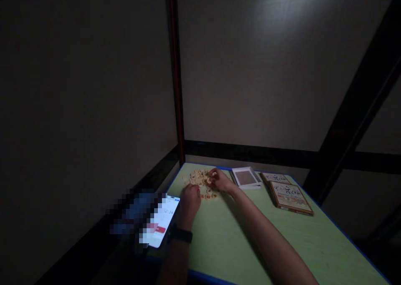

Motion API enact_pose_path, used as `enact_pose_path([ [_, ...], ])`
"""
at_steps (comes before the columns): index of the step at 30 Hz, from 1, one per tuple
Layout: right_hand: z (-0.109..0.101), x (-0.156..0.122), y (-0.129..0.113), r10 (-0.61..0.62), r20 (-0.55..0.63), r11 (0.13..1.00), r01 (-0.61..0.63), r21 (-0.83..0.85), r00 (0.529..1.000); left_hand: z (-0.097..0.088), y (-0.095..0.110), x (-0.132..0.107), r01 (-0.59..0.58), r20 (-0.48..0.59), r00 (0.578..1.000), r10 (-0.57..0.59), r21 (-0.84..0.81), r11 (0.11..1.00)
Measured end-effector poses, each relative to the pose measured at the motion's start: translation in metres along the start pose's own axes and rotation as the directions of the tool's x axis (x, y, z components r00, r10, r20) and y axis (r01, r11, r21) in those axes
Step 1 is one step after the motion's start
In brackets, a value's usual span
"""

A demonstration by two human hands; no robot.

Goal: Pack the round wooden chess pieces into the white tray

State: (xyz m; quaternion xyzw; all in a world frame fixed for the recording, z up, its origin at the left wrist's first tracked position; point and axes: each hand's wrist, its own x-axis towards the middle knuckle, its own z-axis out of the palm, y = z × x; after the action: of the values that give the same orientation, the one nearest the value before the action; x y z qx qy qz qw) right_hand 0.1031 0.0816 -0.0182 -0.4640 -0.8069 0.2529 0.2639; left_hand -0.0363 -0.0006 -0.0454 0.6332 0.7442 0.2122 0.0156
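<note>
Round, pale Chinese chess pieces (199, 175) with markings lie loosely spread near the far left corner of the table. My right hand (220, 180) reaches in from the right, its fingers closed around one of these pieces. At the near left side of the spread is my left hand (191, 194), fingers curled in and pointing down among the pieces. What it holds, if anything, is hidden behind the knuckles. A few pieces with red markings (208, 197) sit in front, between the two hands.
The green table (225, 239) has a blue edge. An open white box (246, 178) stands at the back, right of my right hand. Two printed flat boxes (290, 196) lie farther right. A lit phone (161, 224) is beside my left wrist. Walls rise behind and at left.
</note>
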Motion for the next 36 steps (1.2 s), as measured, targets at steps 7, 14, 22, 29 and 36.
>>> enact_pose_path([
  [7, 0.013, -0.002, -0.003, -0.018, 0.006, 1.0, 0.018, -0.015, 1.0, 0.001, 0.0, -0.001, -0.004, 0.001, 1.0, 0.004, 0.012, 1.0],
  [14, 0.019, -0.016, -0.017, -0.035, 0.012, 0.967, 0.037, -0.253, 0.999, 0.001, 0.0, -0.001, -0.006, 0.002, 1.0, 0.006, 0.004, 1.0],
  [22, 0.015, -0.017, -0.022, -0.027, 0.002, 0.884, 0.025, -0.466, 1.0, -0.002, 0.003, -0.002, 0.023, 0.013, 1.0, -0.023, 0.007, 1.0],
  [29, 0.027, -0.01, -0.042, -0.063, 0.003, 0.838, 0.054, -0.542, 0.998, 0.001, 0.0, -0.001, 0.039, -0.008, 0.999, -0.039, -0.021, 0.999],
  [36, 0.025, -0.008, -0.051, -0.045, -0.004, 0.831, 0.035, -0.555, 0.999, 0.004, -0.004, 0.001, 0.047, -0.026, 0.999, -0.048, -0.033, 0.998],
])
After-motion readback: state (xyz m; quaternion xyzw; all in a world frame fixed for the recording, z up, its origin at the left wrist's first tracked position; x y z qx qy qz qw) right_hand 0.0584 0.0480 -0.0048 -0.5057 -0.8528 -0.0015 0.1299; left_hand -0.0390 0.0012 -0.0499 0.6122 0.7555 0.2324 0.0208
